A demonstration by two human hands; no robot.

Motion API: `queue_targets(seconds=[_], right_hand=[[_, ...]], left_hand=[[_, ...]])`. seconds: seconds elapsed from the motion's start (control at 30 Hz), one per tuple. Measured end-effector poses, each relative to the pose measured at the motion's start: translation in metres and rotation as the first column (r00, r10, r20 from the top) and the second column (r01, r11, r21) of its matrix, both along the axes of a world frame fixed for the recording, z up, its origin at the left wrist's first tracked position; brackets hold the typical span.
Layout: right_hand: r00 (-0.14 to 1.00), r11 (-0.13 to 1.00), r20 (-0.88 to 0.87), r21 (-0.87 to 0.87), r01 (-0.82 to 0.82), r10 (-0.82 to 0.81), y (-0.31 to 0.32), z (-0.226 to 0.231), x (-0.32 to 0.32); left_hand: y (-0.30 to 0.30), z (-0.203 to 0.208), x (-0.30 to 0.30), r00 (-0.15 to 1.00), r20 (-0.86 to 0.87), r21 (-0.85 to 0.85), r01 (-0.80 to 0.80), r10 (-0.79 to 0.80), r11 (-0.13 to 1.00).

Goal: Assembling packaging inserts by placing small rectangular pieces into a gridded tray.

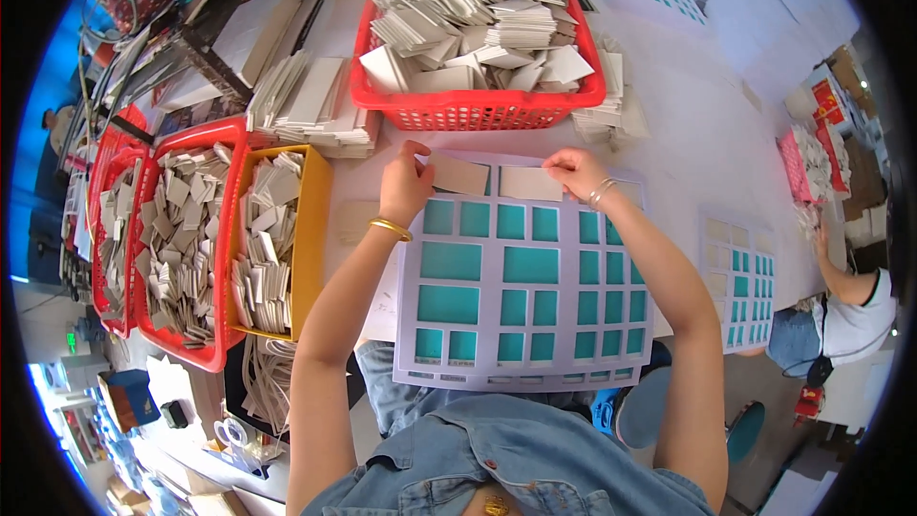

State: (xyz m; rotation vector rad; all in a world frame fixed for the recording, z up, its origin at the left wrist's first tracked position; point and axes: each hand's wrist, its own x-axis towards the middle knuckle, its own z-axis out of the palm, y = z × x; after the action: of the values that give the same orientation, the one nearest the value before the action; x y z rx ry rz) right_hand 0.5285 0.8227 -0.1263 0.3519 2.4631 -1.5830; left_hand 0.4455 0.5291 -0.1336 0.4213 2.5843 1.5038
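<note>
At a white bench [712,134], the left hand's [403,189] fingers hold one end of a skewed grey card [460,175], while the right hand's [579,175] fingers pinch the corner of a paler card [531,183]. Both cards sit along the top row of a white frame [491,268] with teal windows, just short of a red basket [478,101] heaped with white pieces [521,29].
</note>
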Motion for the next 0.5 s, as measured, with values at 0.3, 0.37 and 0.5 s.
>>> queue_targets(seconds=[0.3, 0.37, 0.5], right_hand=[[0.997, 0.995, -0.075, 0.100, -0.013, 0.021, -0.006, -0.012, -0.005], [0.994, 0.996, -0.108, 0.084, 0.006, 0.003, -0.008, -0.022, -0.008], [0.994, 0.996, -0.106, 0.090, 0.007, 0.003, 0.003, -0.014, 0.003]], left_hand=[[0.002, -0.015, 0.000, 0.996, -0.073, 0.011, -0.046, 0.047, 0.999], [-0.003, -0.014, 0.006, 0.992, -0.094, 0.013, -0.083, 0.084, 0.996], [0.006, -0.031, 0.013, 0.944, -0.304, 0.000, -0.136, 0.130, 0.991]])
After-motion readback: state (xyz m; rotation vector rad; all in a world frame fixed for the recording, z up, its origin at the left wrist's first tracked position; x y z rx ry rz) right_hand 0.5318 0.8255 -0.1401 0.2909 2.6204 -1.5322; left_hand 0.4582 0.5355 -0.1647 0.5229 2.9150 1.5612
